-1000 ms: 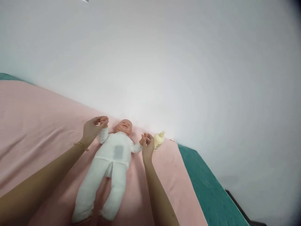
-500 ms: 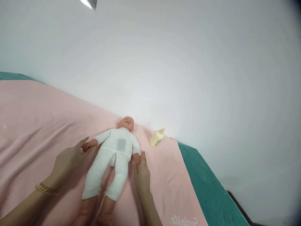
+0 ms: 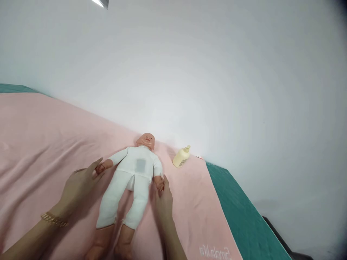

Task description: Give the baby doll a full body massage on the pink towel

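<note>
A baby doll [image 3: 135, 164] with a white cloth body lies on its back on a pink sheet, head toward the wall. My left hand [image 3: 81, 186] has its thumb and fingers around the doll's hand on the left side, with a gold bracelet [image 3: 54, 219] at the wrist. On the other side, my right hand [image 3: 165, 200] grips the doll's other hand between thumb and fingers. A pale yellow pump bottle [image 3: 181, 157] stands beside the doll's shoulder, apart from both hands. The doll's feet are partly cut off at the bottom edge.
The pink sheet [image 3: 195, 206] has wrinkles on the left and covers a green surface [image 3: 235, 198] that shows at the right and far left. A white wall [image 3: 189, 72] rises behind. A dark rail [image 3: 279, 233] runs along the lower right.
My right hand's fingers have curled in around the doll's hand, which has lifted or turned slightly. My left hand keeps its hold almost unmoved. The bottle stays in place.
</note>
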Demonstrator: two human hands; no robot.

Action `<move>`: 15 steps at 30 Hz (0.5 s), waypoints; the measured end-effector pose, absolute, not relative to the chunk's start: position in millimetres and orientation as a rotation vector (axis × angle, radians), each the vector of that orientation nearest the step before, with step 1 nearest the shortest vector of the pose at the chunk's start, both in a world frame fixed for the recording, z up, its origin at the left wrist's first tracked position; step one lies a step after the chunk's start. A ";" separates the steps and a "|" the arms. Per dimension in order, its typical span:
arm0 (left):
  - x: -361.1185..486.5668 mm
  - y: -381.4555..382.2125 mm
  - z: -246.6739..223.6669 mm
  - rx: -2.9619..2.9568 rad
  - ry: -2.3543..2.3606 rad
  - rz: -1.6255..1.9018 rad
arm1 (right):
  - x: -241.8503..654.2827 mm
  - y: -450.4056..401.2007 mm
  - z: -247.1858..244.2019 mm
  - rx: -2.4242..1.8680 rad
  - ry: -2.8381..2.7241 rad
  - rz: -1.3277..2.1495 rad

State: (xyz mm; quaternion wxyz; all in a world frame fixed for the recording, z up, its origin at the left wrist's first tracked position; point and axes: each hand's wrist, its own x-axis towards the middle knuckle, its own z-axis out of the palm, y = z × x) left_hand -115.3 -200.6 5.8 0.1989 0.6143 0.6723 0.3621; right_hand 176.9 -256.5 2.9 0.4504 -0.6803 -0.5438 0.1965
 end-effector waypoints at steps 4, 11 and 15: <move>-111.0 -177.3 14.5 1.731 1.964 1.049 | 184.3 -232.4 17.3 -1.587 -1.194 0.467; -92.7 -120.2 53.0 1.520 1.646 1.367 | 199.8 -160.0 44.1 -1.425 -1.042 0.415; -73.3 -68.2 52.1 1.274 1.387 1.558 | 204.4 -109.1 52.0 -1.432 -1.069 0.427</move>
